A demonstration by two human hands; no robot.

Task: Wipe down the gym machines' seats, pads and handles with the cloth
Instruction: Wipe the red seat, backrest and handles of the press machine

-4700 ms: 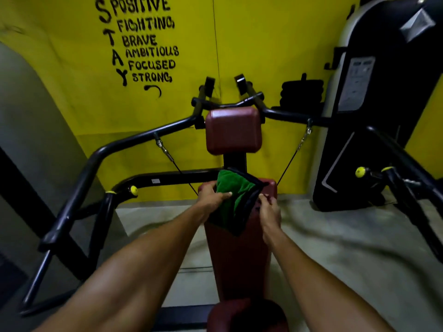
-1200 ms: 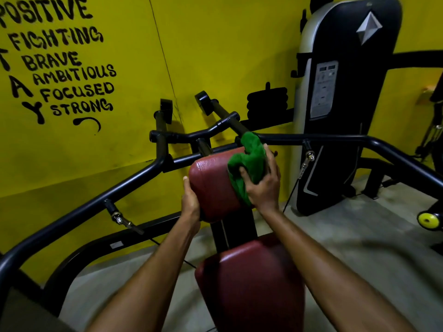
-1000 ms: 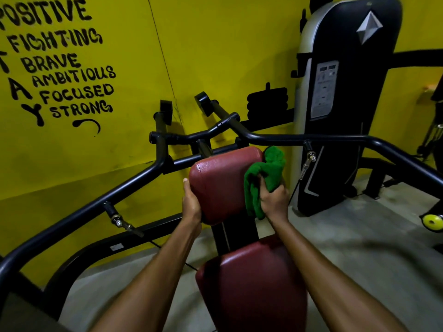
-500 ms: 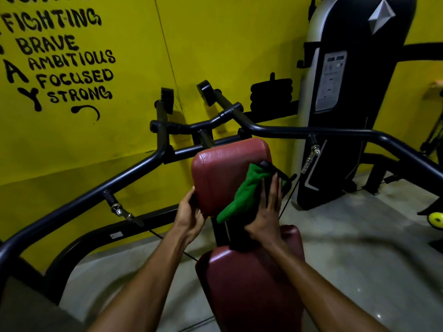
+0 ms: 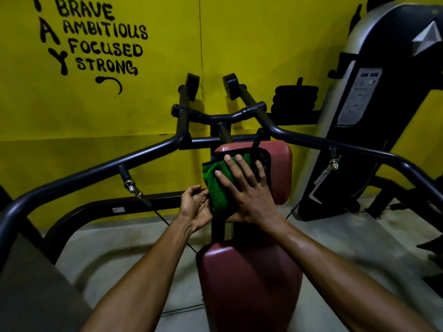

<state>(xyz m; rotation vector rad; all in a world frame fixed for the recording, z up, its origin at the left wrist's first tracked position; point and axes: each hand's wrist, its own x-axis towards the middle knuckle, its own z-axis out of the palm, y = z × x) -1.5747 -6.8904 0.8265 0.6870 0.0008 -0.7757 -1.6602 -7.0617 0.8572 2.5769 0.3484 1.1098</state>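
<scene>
Looking down through the head camera, I have the lower maroon pad (image 5: 249, 283) nearest, standing between the two forearms, its rounded top edge just under the wrists. Bare grey floor (image 5: 347, 231) lies open on both sides of it, wider on the right. From behind that top edge a black post (image 5: 221, 231) rises to the upper maroon pad (image 5: 281, 173).

The right hand (image 5: 247, 190) lies flat on the face of this pad, fingers straight and spread, pressing the green cloth (image 5: 215, 190) onto the pad's left half without gripping it. The cloth's black-trimmed border shows past the fingertips, close under the pad's top edge, and its green bulk hangs off the pad's left edge. The pad's right part is uncovered.

The left hand (image 5: 195, 207) sits just beside the cloth's lower left corner, palm turned up and fingers loosely curled. I cannot tell whether they hold the cloth or only touch it.

The left frame bar (image 5: 96, 168) and the right frame bar (image 5: 359, 149) sweep outward and toward me, each with a cable clip (image 5: 130, 186) hanging beneath, fencing the room at either side of the hands. Behind the upper pad, two capped handles (image 5: 189, 92) point up toward the lettered yellow wall (image 5: 263, 44). A black weight-stack housing (image 5: 395, 116) stands at far right.
</scene>
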